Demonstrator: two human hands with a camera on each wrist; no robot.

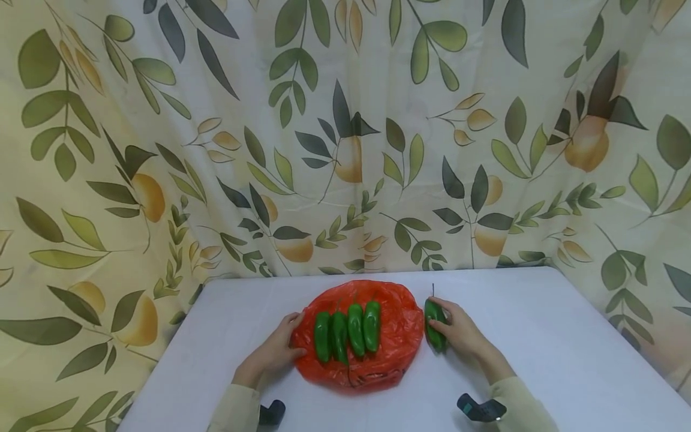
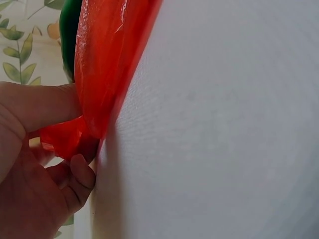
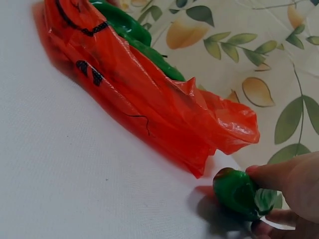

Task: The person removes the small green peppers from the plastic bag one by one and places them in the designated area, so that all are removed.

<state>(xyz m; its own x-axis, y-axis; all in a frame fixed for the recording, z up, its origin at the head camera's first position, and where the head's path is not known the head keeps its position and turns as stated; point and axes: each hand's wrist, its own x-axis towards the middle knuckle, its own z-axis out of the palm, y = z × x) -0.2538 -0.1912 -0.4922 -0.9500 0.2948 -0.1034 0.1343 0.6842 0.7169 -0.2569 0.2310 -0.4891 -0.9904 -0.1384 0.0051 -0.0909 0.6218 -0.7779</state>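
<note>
Several green peppers (image 1: 339, 336) lie side by side on a red plastic bag (image 1: 399, 336) spread over the table. My left hand (image 1: 278, 345) pinches the bag's left edge; in the left wrist view the thumb (image 2: 47, 104) presses on the red film with fingers bent beneath it. To the right of the bag, my right hand (image 1: 461, 327) holds another green pepper (image 1: 433, 336), its thin stem pointing away from me. The right wrist view shows that pepper (image 3: 237, 191) between thumb and fingers, low over the table, its blossom end facing the camera.
The white table (image 1: 540, 336) extends on both sides of the bag. Behind it hangs a curtain (image 1: 378, 150) printed with leaves and fruit. A black wrist device (image 1: 480, 409) sits at the right sleeve, and another (image 1: 272, 413) at the left.
</note>
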